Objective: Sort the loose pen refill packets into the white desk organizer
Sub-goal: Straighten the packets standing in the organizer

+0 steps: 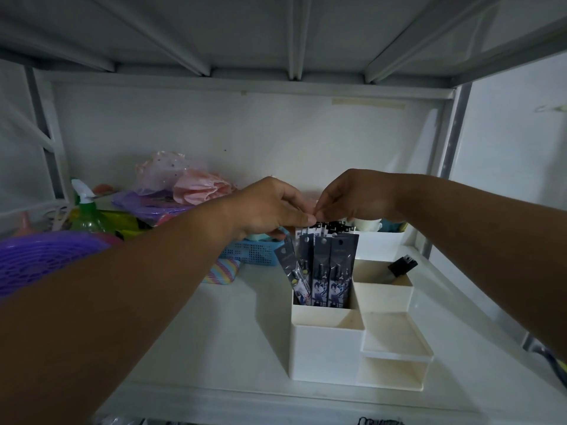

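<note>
My two arms reach in under the low ribbed shelf underside, which caps the room above. My left hand and right hand meet fingertip to fingertip over the upright refill packets, which fill the far-left compartment of the white organizer. Its near compartments and the low right trays lie open from above. Left of it, bare shelf board gives a clear lane. Farther left, the blue basket, purple basket and spray bottle crowd the way.
</note>
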